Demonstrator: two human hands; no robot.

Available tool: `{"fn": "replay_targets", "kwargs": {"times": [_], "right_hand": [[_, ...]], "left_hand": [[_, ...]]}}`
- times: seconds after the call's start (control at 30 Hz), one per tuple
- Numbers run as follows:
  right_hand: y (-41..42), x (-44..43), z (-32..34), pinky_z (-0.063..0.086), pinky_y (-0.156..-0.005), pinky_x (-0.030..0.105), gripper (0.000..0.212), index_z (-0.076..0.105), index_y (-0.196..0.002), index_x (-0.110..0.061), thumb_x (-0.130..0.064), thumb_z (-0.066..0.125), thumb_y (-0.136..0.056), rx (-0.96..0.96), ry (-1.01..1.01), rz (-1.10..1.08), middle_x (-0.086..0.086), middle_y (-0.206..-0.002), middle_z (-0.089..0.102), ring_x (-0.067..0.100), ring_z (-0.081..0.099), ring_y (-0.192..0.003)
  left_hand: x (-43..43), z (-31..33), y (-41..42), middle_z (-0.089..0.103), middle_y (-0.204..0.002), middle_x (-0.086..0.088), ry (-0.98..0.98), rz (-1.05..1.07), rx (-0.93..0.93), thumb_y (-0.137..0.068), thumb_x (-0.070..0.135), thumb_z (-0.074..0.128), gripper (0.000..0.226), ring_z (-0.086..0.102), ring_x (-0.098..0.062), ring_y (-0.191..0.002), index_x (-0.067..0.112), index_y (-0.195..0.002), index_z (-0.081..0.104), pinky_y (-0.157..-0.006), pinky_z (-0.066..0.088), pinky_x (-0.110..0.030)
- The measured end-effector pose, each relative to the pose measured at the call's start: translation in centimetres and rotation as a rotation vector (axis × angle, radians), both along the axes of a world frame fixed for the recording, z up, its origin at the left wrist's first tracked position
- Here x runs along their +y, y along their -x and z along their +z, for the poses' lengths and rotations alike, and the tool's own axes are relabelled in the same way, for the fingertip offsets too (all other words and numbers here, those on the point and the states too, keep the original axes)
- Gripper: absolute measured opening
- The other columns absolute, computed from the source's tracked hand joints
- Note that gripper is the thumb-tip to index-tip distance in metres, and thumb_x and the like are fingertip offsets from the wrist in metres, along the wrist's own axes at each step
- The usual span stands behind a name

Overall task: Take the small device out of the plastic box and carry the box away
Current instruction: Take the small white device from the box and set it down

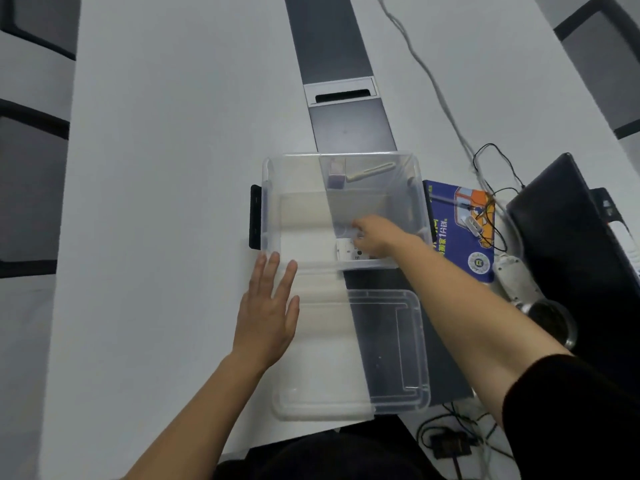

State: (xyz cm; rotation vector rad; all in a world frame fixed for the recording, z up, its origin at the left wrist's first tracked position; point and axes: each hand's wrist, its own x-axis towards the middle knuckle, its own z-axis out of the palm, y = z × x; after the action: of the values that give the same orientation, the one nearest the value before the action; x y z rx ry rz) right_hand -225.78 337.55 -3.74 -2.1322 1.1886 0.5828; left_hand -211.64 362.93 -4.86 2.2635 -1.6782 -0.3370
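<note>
A clear plastic box (341, 209) sits open on a long white worktop (173, 168), with its clear lid (353, 355) lying flat on the worktop just in front of it, nearer the person. The right hand (375, 237) reaches down inside the box, fingers curled onto a small white device (348, 251) that rests on the box floor by the near wall; whether the grip is complete is hard to tell. The left hand (268, 315) is open and flat, fingers spread, fingertips at the box's near left corner. A black latch (255, 216) shows on the box's left side. A blue booklet (460, 230) and tangled cables (491, 202) lie to the right.
</note>
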Motion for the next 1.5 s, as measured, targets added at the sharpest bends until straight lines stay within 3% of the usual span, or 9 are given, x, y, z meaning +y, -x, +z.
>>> {"fn": "replay_targets", "kwargs": {"times": [0.43, 0.57, 0.77, 0.87, 0.97, 1.1, 1.23, 1.33, 1.5], "right_hand": [[0.3, -0.2, 1.2, 0.053, -0.085, 0.038, 0.035, 0.070, -0.110, -0.015, -0.039, 0.073, -0.085, 0.007, 0.015, 0.094, 0.006, -0.112, 0.065, 0.024, 0.064, -0.094], [1.4, 1.2, 4.2, 0.050, -0.081, 0.035, 0.034, 0.066, -0.111, -0.018, -0.040, 0.071, -0.086, -0.239, 0.175, -0.040, 0.001, -0.113, 0.063, 0.017, 0.056, -0.094], [3.2, 9.2, 7.9, 0.052, -0.072, 0.028, 0.025, 0.071, -0.105, -0.018, -0.029, 0.075, -0.083, -0.797, 0.470, -0.220, 0.000, -0.103, 0.057, 0.015, 0.058, -0.091], [3.1, 13.8, 8.2, 0.058, -0.069, 0.032, 0.025, 0.073, -0.105, -0.020, -0.029, 0.075, -0.081, -0.867, 0.575, -0.159, 0.006, -0.110, 0.058, 0.021, 0.062, -0.090], [2.8, 17.2, 8.1, 0.057, -0.066, 0.027, 0.025, 0.074, -0.102, -0.021, -0.022, 0.081, -0.078, -0.890, 0.611, -0.091, 0.009, -0.112, 0.060, 0.021, 0.063, -0.085], [3.1, 19.6, 7.7, 0.057, -0.078, 0.024, 0.035, 0.066, -0.115, -0.024, -0.012, 0.074, -0.083, -0.927, 0.471, -0.092, 0.001, -0.126, 0.054, 0.011, 0.059, -0.107], [3.3, 20.5, 8.4, 0.056, -0.081, 0.031, 0.055, 0.055, -0.127, -0.032, 0.007, 0.051, -0.089, -1.021, 0.033, -0.537, -0.007, -0.117, 0.063, 0.006, 0.064, -0.101], [3.6, 20.5, 8.9, 0.053, -0.073, 0.028, 0.035, 0.061, -0.120, -0.037, -0.011, 0.051, -0.099, -1.009, -0.145, -0.702, -0.005, -0.096, 0.072, 0.006, 0.067, -0.083], [3.7, 20.5, 8.9, 0.050, -0.070, 0.021, 0.027, 0.062, -0.118, -0.042, -0.034, 0.065, -0.093, -0.891, -0.167, -0.554, -0.008, -0.103, 0.065, 0.002, 0.061, -0.080]], "left_hand": [[0.0, -0.2, -0.2, 0.031, -0.166, -0.014, -0.030, -0.008, -0.004, -0.095, 0.028, 0.059, 0.065, 0.019, -0.032, -0.155, 0.016, -0.155, 0.039, -0.103, 0.048, -0.044], [-0.1, 1.0, -0.5, 0.030, -0.167, -0.008, -0.067, -0.008, 0.062, -0.097, 0.033, 0.053, 0.061, 0.017, -0.027, -0.157, 0.020, -0.155, 0.040, -0.112, 0.040, -0.044], [-1.7, 8.8, 0.2, 0.059, -0.139, 0.000, 0.069, 0.506, 0.741, -0.103, 0.031, 0.053, 0.029, 0.057, -0.019, -0.128, 0.023, -0.129, 0.063, -0.105, 0.050, -0.044], [-2.0, 12.4, 0.5, 0.071, -0.118, -0.005, -0.013, 0.734, 1.235, -0.103, 0.045, 0.048, 0.035, 0.068, -0.022, -0.109, 0.020, -0.118, 0.066, -0.083, 0.057, -0.039], [-0.9, 13.4, 0.7, 0.078, -0.109, -0.009, -0.124, 0.674, 1.440, -0.100, 0.047, 0.053, 0.044, 0.072, -0.023, -0.097, 0.012, -0.119, 0.071, -0.076, 0.055, -0.036], [1.0, 13.2, 1.3, 0.080, -0.103, -0.014, 0.004, 0.685, 1.456, -0.097, 0.017, 0.063, 0.026, 0.074, -0.023, -0.087, 0.004, -0.119, 0.071, -0.073, 0.059, -0.031], [2.3, 13.0, 1.4, 0.080, -0.103, -0.014, 0.093, 0.667, 1.421, -0.095, 0.015, 0.066, 0.025, 0.075, -0.026, -0.092, 0.011, -0.119, 0.069, -0.076, 0.059, -0.035], [3.1, 12.9, 1.4, 0.081, -0.099, -0.008, 0.105, 0.639, 1.347, -0.094, 0.017, 0.069, 0.024, 0.074, -0.018, -0.087, 0.016, -0.117, 0.068, -0.073, 0.058, -0.035], [3.8, 12.7, 1.8, 0.082, -0.099, -0.002, 0.076, 0.610, 1.247, -0.091, 0.023, 0.073, 0.025, 0.070, -0.004, -0.076, 0.013, -0.112, 0.064, -0.066, 0.047, -0.028]]}}
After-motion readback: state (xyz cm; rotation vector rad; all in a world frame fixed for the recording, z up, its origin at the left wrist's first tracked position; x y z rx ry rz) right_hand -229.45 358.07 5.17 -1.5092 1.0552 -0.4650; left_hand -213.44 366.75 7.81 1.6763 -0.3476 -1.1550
